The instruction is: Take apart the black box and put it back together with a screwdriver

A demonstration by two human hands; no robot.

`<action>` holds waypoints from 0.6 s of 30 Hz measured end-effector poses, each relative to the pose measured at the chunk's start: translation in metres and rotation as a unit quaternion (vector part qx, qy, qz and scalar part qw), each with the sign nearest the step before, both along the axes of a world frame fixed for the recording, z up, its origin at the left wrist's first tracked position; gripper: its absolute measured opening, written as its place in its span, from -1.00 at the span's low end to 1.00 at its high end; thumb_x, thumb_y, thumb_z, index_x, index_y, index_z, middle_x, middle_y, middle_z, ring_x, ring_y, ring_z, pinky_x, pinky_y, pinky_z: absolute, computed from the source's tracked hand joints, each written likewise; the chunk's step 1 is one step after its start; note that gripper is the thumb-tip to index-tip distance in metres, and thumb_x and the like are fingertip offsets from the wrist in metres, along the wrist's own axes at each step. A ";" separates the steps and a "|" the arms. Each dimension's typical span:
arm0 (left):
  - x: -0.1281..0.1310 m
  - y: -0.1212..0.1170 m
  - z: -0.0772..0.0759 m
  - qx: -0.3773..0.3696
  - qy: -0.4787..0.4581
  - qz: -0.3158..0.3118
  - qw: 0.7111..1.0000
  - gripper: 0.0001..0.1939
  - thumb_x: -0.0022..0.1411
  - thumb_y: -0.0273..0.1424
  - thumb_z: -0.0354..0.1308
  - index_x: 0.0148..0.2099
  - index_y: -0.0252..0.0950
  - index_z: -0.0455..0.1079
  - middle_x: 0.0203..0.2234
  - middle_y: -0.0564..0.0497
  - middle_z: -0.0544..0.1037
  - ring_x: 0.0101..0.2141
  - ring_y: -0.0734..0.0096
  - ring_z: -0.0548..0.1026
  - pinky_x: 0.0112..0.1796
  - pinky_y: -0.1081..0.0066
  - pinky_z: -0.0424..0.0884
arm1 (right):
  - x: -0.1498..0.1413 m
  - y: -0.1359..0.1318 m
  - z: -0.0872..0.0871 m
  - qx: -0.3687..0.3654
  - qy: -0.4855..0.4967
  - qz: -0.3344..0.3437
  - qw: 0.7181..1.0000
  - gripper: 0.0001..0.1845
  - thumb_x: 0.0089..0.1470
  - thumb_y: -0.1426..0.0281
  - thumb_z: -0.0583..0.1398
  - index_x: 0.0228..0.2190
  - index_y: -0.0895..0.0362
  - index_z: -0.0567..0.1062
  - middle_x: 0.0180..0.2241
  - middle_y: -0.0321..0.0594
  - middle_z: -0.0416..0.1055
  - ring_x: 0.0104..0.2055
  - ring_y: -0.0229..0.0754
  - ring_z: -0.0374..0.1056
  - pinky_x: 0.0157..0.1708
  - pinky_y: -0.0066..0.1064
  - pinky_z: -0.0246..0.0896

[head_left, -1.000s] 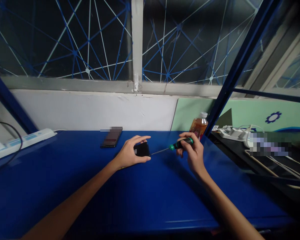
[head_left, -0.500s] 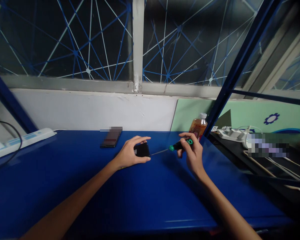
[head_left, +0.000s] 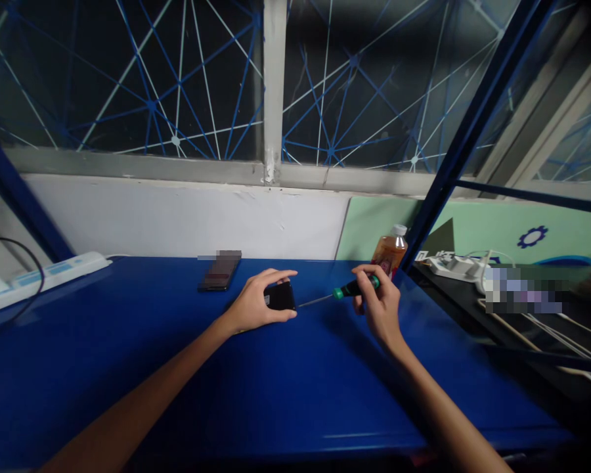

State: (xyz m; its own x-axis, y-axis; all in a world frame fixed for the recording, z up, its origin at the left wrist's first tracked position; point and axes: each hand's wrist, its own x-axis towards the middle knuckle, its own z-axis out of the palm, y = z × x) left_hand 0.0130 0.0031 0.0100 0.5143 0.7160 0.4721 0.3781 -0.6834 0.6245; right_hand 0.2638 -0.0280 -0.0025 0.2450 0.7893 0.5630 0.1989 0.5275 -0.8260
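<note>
Left hand (head_left: 253, 305), grip clamped on small black device (head_left: 280, 296); right hand (head_left: 380, 303), grip closed on screwdriver (head_left: 355, 286), tip at device's near edge. Device appears unopened; screw work seemingly underway.

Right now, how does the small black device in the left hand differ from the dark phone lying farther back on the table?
The small black device is gripped by the left hand, with the screwdriver tip at its edge; the dark phone lies flat and untouched. The device looks shorter and squarer, the phone longer and slimmer. Both are dark and on the blue table.
</note>
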 end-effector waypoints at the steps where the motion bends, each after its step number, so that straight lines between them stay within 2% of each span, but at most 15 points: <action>1: 0.000 0.000 0.000 0.000 -0.001 0.002 1.000 -0.34 -0.02 -0.24 0.33 0.16 -0.14 0.30 -0.10 -0.08 0.44 -0.10 0.13 0.42 -0.07 0.07 0.35 | 0.001 0.000 0.000 0.003 0.002 0.012 1.000 -0.79 0.16 0.22 0.15 -0.26 0.10 0.40 -0.68 -0.46 0.20 -0.72 -0.35 0.15 -0.73 -0.51 0.04; 5: 0.000 0.000 0.000 -0.002 -0.002 -0.001 1.000 -0.33 -0.03 -0.24 0.34 0.16 -0.13 0.30 -0.10 -0.08 0.44 -0.10 0.13 0.42 -0.08 0.09 0.36 | 0.000 0.000 -0.001 0.019 0.012 0.011 1.000 -0.81 0.14 0.24 0.17 -0.26 0.10 0.39 -0.60 -0.42 0.27 -0.69 -0.35 0.18 -0.71 -0.50 0.05; 12: 0.000 0.000 0.001 0.003 0.002 -0.003 1.000 -0.36 -0.02 -0.24 0.32 0.14 -0.12 0.32 -0.09 -0.07 0.45 -0.08 0.09 0.42 -0.07 0.03 0.35 | 0.000 -0.001 0.001 0.014 -0.029 -0.061 0.998 -0.77 0.05 0.21 0.25 -0.44 0.12 0.42 -0.69 -0.44 0.19 -0.73 -0.35 0.11 -0.73 -0.49 -0.01; 15: 0.000 0.000 0.001 0.006 0.000 -0.002 1.000 -0.37 -0.02 -0.25 0.31 0.14 -0.13 0.33 -0.09 -0.08 0.45 -0.08 0.10 0.42 -0.06 0.02 0.34 | 0.003 0.000 0.000 0.020 -0.035 -0.021 0.999 -0.81 0.12 0.24 0.19 -0.36 0.12 0.42 -0.67 -0.43 0.22 -0.71 -0.33 0.16 -0.68 -0.47 0.04; 18: 0.000 0.000 0.001 0.009 0.003 0.003 1.000 -0.36 -0.03 -0.25 0.33 0.14 -0.14 0.32 -0.09 -0.08 0.45 -0.08 0.13 0.42 -0.06 0.07 0.34 | 0.004 0.000 0.000 0.041 -0.012 0.029 0.999 -0.84 0.12 0.30 0.16 -0.26 0.10 0.39 -0.55 -0.39 0.32 -0.67 -0.34 0.21 -0.62 -0.45 0.10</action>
State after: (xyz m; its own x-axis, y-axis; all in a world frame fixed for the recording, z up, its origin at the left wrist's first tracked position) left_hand 0.0126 0.0034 0.0113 0.5132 0.7102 0.4819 0.3860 -0.6925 0.6095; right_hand 0.2673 -0.0281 -0.0028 0.1861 0.7535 0.6306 0.1843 0.6036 -0.7757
